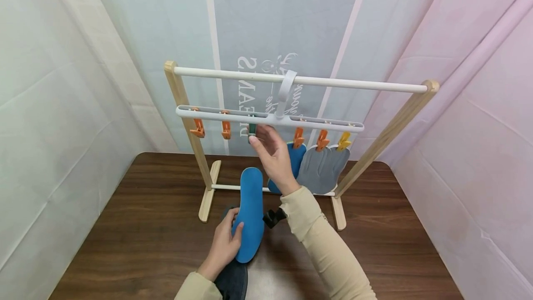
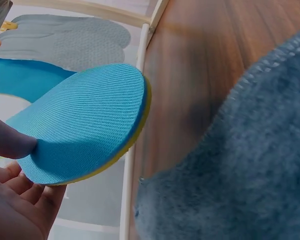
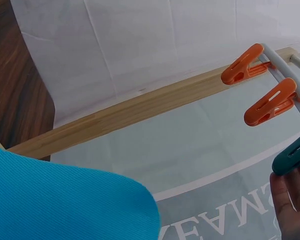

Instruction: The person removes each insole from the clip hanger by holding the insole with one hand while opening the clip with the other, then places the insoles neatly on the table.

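My left hand (image 1: 225, 243) grips a blue insole (image 1: 251, 216) by its side edge, thumb on the blue face and fingers behind. In the left wrist view the insole shows a ribbed blue top and a yellow underside. My right hand (image 1: 272, 152) is raised to the grey clip hanger (image 1: 233, 115) and pinches a green clip (image 3: 292, 154), thumb in front and fingers behind. Nothing hangs from that clip. The upper end of the held insole points up toward it, a little below my right hand.
Two orange clips (image 1: 226, 125) hang bare at the left. Another blue insole (image 1: 294, 159) and grey insoles (image 1: 322, 170) hang at the right. The hanger hooks over the white bar (image 1: 354, 82) of a wooden rack (image 1: 383, 140). A dark item (image 1: 233, 281) lies under my left wrist.
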Action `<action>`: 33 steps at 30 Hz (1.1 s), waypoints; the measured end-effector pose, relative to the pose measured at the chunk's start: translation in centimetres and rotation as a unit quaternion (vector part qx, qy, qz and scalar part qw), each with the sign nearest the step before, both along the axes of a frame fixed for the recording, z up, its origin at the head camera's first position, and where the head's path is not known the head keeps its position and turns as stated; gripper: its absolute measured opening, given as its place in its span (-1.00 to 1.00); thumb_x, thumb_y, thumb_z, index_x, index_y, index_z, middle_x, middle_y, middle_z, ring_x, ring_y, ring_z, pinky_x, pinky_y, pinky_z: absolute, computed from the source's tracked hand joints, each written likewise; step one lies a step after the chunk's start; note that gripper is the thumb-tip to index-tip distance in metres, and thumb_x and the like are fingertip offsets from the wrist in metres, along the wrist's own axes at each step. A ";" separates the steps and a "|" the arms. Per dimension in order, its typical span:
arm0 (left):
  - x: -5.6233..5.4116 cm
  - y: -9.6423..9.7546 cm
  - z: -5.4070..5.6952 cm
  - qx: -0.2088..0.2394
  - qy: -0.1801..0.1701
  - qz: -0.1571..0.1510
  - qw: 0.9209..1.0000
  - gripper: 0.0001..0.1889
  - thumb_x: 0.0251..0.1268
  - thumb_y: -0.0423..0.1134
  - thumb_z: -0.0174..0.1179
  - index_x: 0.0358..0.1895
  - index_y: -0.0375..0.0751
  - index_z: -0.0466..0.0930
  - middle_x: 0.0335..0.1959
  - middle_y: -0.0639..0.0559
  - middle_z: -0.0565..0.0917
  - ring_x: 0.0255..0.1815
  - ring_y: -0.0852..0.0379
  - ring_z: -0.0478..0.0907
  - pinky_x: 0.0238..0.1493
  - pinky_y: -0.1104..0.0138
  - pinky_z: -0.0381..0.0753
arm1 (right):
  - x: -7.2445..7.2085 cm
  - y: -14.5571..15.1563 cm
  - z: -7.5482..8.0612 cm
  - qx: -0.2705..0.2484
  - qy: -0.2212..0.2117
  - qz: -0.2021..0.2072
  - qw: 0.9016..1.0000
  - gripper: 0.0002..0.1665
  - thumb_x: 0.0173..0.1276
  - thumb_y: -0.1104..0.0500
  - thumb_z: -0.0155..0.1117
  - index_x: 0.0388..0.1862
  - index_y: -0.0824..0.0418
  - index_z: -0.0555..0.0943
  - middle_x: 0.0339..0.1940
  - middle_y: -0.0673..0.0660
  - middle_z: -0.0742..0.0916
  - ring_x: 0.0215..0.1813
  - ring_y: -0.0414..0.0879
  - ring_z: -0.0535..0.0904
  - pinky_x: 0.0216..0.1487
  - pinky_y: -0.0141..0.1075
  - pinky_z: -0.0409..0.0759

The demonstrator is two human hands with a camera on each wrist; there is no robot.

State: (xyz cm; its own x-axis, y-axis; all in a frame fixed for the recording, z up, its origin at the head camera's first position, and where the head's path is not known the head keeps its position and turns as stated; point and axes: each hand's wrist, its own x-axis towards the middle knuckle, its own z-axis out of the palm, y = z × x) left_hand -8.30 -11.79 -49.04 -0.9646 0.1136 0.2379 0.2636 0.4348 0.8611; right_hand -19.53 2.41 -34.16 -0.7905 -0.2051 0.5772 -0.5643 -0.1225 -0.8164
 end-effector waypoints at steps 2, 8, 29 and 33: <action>0.2 -0.1 -0.1 0.000 -0.006 0.004 1.000 -0.67 0.38 -0.47 0.04 0.18 -0.34 0.37 -0.06 -0.16 0.58 -0.12 -0.05 0.57 -0.15 0.21 0.59 | 0.1 0.0 0.1 0.002 -0.006 -0.003 1.000 -0.48 0.48 0.19 0.09 0.32 0.40 0.33 0.24 0.40 0.49 0.31 0.20 0.42 0.35 -0.19 0.43; 0.4 -0.2 -0.6 -0.004 -0.039 0.001 0.999 -0.67 0.39 -0.45 0.05 0.18 -0.34 0.38 -0.07 -0.15 0.58 -0.11 -0.04 0.57 -0.16 0.23 0.59 | 0.3 0.1 0.2 0.009 -0.017 -0.009 1.000 -0.52 0.47 0.34 0.04 0.34 0.37 0.33 0.25 0.36 0.51 0.31 0.14 0.44 0.33 -0.22 0.44; 0.4 0.3 -1.8 0.019 -0.082 -0.019 0.996 -0.68 0.38 -0.44 0.06 0.17 -0.30 0.41 -0.07 -0.16 0.59 -0.20 0.04 0.58 -0.26 0.35 0.57 | 1.3 1.5 -0.9 0.029 -0.016 -0.012 0.999 -0.44 0.46 0.34 0.04 0.42 0.27 0.29 0.34 0.32 0.47 0.38 0.05 0.38 0.36 -0.23 0.40; 0.4 0.5 -1.8 0.031 -0.112 -0.033 0.993 -0.69 0.38 -0.43 0.06 0.16 -0.33 0.41 -0.10 -0.16 0.58 -0.27 0.13 0.55 -0.31 0.36 0.54 | 1.9 2.0 -1.2 0.033 -0.019 -0.005 0.999 -0.45 0.48 0.30 0.04 0.42 0.24 0.30 0.35 0.30 0.47 0.40 0.00 0.38 0.37 -0.24 0.39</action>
